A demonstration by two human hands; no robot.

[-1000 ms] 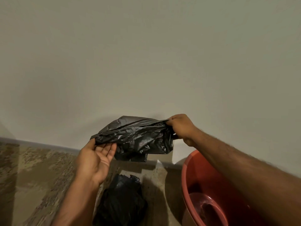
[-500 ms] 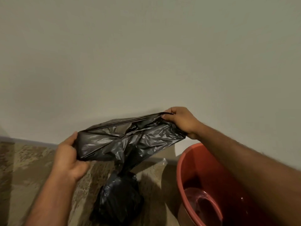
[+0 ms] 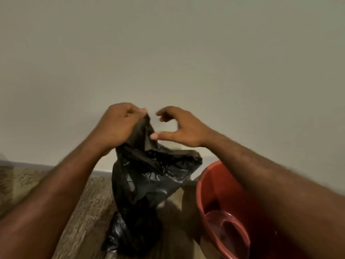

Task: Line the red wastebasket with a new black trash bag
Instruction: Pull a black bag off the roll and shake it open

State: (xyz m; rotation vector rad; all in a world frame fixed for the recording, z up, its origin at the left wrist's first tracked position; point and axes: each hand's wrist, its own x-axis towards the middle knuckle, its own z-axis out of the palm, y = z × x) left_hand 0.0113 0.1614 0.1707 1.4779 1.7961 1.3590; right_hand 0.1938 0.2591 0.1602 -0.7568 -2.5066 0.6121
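A crumpled black trash bag (image 3: 149,176) hangs in the air in front of the wall, pinched at its top edge by my left hand (image 3: 117,124). My right hand (image 3: 179,128) hovers just right of that pinch with fingers spread and curled, its thumb near the plastic but not gripping it. The red wastebasket (image 3: 211,186) stands on the floor at the lower right, partly behind my right forearm, with no liner visible inside it. The image is blurred by motion.
A second dark bag bundle (image 3: 128,234) lies on the speckled floor (image 3: 89,212) below the hanging bag, left of the wastebasket. A plain wall (image 3: 168,53) with a baseboard rises directly behind everything.
The bag was stretched wide between both hands. Now the hands have come together at the top, my right hand has let go, and the bag hangs down from my left hand.
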